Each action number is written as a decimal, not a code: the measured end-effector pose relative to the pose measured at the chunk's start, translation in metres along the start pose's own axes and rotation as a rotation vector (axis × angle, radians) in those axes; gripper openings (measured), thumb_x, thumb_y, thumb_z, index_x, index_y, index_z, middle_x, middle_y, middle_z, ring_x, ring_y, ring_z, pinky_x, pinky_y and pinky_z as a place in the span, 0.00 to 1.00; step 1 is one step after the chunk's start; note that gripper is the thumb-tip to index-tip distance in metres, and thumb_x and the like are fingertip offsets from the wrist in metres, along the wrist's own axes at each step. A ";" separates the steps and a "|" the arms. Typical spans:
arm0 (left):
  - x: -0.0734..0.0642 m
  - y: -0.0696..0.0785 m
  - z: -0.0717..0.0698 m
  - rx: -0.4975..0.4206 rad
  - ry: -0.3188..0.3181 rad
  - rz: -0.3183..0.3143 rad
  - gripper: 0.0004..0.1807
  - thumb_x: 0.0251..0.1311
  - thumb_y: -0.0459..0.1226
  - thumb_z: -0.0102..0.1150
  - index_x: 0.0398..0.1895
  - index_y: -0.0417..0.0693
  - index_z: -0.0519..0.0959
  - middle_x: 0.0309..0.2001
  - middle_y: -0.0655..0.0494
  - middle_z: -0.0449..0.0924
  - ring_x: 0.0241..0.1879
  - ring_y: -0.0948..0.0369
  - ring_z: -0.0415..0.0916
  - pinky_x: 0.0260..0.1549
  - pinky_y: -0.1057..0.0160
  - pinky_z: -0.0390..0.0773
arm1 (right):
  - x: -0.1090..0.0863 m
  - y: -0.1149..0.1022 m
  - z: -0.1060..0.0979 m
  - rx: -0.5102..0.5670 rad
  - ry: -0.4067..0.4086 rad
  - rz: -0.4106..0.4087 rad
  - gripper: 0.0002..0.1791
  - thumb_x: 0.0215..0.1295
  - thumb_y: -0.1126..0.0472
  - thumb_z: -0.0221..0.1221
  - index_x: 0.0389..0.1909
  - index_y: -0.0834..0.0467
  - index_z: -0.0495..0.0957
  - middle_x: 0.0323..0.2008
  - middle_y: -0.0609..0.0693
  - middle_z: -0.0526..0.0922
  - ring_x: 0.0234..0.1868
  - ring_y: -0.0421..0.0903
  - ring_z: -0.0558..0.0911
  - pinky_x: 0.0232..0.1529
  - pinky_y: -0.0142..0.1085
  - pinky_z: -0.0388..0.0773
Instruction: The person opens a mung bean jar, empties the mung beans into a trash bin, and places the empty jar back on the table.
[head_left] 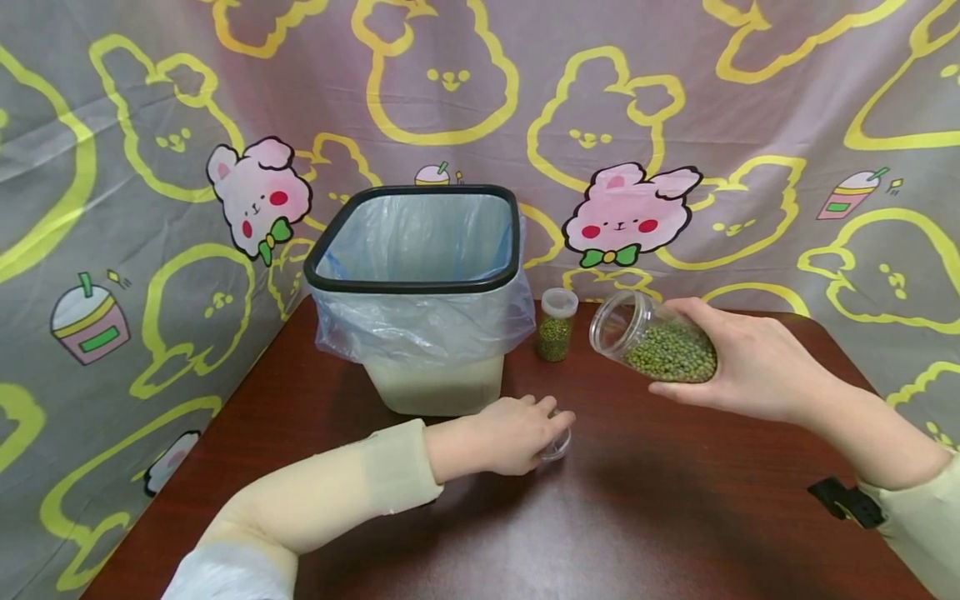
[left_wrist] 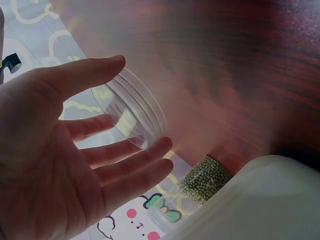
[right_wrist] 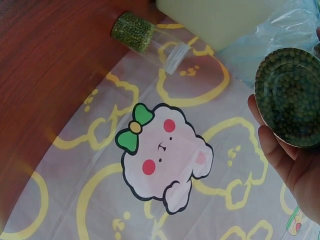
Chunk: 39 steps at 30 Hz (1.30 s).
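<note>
My right hand (head_left: 757,362) grips a transparent plastic jar of green mung beans (head_left: 671,348), raised above the table. The jar leans over with its uncovered mouth toward the left, and the beans lie in its lower end. From the right wrist view, the beans show through the jar's round base (right_wrist: 290,97). Low over the table in front of the bin, my left hand (head_left: 517,433) holds a transparent round lid (head_left: 557,446). In the left wrist view, thumb and fingers pinch that lid (left_wrist: 135,107) at its rim.
A pale bin (head_left: 435,383) with a black rim and a bluish plastic liner (head_left: 420,321) stands at the back left. Right beside it is a smaller capped jar (head_left: 555,333), partly filled with green beans. A patterned curtain (head_left: 480,83) closes off the back and sides of the brown table (head_left: 637,533).
</note>
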<state>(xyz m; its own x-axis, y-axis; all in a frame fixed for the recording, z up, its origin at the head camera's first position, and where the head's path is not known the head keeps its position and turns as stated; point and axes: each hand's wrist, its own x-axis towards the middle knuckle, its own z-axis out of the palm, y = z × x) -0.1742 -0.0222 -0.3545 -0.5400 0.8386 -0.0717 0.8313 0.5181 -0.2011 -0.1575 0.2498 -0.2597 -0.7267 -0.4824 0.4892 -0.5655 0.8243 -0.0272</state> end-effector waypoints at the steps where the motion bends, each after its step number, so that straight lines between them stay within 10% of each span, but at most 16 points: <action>1: 0.001 0.000 0.000 -0.004 -0.010 -0.008 0.34 0.53 0.46 0.70 0.62 0.52 0.68 0.44 0.56 0.73 0.35 0.57 0.76 0.26 0.63 0.78 | 0.000 0.000 0.000 0.000 -0.002 0.001 0.43 0.35 0.40 0.76 0.54 0.51 0.71 0.27 0.40 0.79 0.25 0.42 0.79 0.21 0.42 0.72; 39: 0.018 -0.008 0.020 -0.137 -0.213 -0.161 0.31 0.52 0.44 0.71 0.57 0.51 0.68 0.50 0.50 0.75 0.41 0.56 0.80 0.36 0.62 0.80 | 0.001 0.001 0.000 0.007 -0.011 -0.001 0.43 0.35 0.40 0.76 0.54 0.50 0.71 0.27 0.40 0.79 0.25 0.40 0.78 0.21 0.41 0.71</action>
<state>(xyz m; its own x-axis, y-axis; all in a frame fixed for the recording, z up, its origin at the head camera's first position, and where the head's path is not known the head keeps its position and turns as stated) -0.1931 -0.0147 -0.3736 -0.6698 0.6969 -0.2563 0.7348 0.6718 -0.0936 -0.1584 0.2500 -0.2597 -0.7303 -0.4865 0.4796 -0.5691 0.8216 -0.0331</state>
